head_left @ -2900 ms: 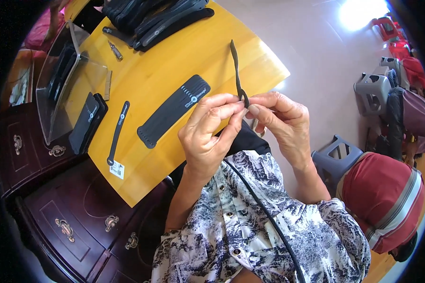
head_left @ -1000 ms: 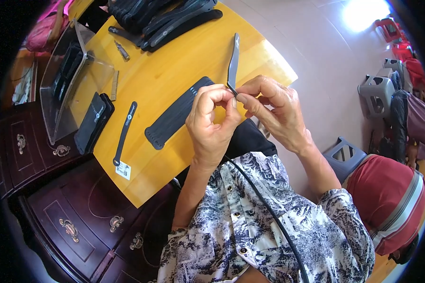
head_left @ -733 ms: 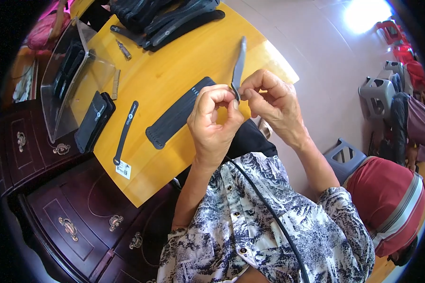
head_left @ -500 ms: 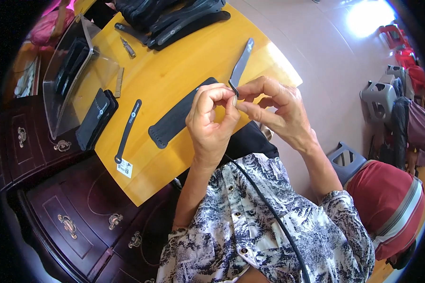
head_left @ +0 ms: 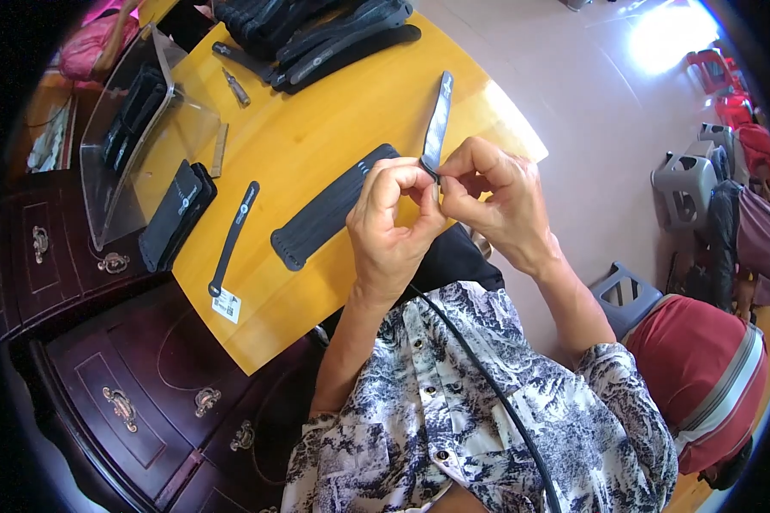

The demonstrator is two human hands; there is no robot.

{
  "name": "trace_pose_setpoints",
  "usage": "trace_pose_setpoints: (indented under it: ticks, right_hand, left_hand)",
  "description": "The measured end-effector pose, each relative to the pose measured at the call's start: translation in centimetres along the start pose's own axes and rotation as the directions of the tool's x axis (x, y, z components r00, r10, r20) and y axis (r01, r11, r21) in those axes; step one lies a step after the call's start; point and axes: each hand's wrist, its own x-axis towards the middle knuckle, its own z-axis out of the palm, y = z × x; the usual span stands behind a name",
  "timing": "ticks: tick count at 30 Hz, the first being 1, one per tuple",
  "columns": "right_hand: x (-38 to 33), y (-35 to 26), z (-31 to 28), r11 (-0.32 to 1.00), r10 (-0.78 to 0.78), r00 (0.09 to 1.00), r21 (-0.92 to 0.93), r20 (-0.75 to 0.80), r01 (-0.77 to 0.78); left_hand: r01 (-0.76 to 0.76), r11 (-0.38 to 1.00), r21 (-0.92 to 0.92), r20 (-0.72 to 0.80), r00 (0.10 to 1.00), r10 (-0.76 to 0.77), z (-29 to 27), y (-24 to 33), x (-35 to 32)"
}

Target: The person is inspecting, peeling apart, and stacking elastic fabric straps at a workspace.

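Observation:
A narrow black strap [head_left: 437,122] stands up from my fingertips over the yellow table [head_left: 316,111]. My left hand [head_left: 391,224] pinches its lower end between thumb and fingers. My right hand [head_left: 494,198] pinches the same end from the other side. Just left of my left hand a wide black strap [head_left: 329,207] lies flat on the table. Further left lies a thin black strap with a white tag [head_left: 231,242].
A heap of black straps [head_left: 316,38] sits at the table's far edge. A clear plastic stand [head_left: 137,128] holds dark pieces at the left, beside a stack of black pieces [head_left: 176,214]. Dark wooden drawers [head_left: 111,376] stand below left. Grey stools [head_left: 684,184] and a red bag [head_left: 701,376] stand right.
The strap in my hands has turned from edge-on to showing its flat side and swung a little to the right. Both hands keep pinching its lower end.

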Motion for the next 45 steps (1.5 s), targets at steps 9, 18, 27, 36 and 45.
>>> trace_pose_setpoints:
  ticks: [9, 18, 27, 36, 45]
  right_hand:
    - [-0.4, 0.9, 1.8, 0.970, 0.091, 0.991, 0.233, -0.098, -0.066]
    - [-0.6, 1.3, 1.2, 0.998, -0.068, 0.990, -0.024, -0.121, 0.065]
    - [-0.8, 1.1, 1.0, 0.998, 0.055, 0.983, 0.031, -0.176, -0.050]
    - [-1.2, 1.7, 0.8, 0.973, 0.206, 0.968, 0.131, -0.144, -0.188]
    - [-1.4, 2.3, 0.2, 0.924, -0.166, 0.984, -0.338, 0.058, 0.176]
  left_hand:
    - [0.399, 0.741, -0.540, 0.153, 0.912, -0.380, -0.4, 0.1, 0.0]
    - [0.251, 0.968, 0.014, 0.294, 0.924, -0.243, -1.2, -0.1, 0.6]
    - [0.159, 0.987, 0.004, 0.222, 0.963, -0.156, 0.6, -0.8, 0.1]
    - [0.445, 0.804, -0.394, 0.225, 0.895, -0.385, 1.4, -1.5, -1.3]
    - [0.543, 0.818, -0.188, 0.400, 0.803, -0.441, 0.2, -1.8, -0.5]
